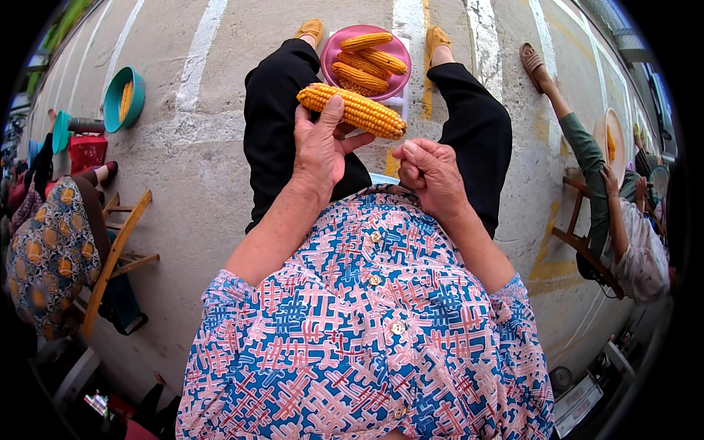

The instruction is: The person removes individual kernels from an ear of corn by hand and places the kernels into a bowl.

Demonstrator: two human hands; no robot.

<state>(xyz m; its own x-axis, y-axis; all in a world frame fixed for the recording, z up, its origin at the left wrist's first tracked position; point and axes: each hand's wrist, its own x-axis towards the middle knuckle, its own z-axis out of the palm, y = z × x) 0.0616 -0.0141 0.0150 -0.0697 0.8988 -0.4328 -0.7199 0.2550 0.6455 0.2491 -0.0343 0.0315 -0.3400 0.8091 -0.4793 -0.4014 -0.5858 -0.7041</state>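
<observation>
Patterned shirt (374, 308) fills the view nearest me, on the near side of my landmark, the pink bowl (329, 53). Corn cob (361, 111) held up between shirt and bowl, overlapping the bowl's near rim as I see it. Left hand (320, 150) clasps it left of its middle, thumb across the near face, fingers beneath. Right hand (430, 172) sits just off the cob's darker right end, nearer me than the bowl and right of it: fingers curled, thumb pressed to forefinger; I cannot tell if anything is pinched. More cobs (359, 76) lie in the bowl. My judgement: light, stiff, hardly fragile; knobbly rows should grip well, though kernels may shed. I'd grasp round the thick middle.
</observation>
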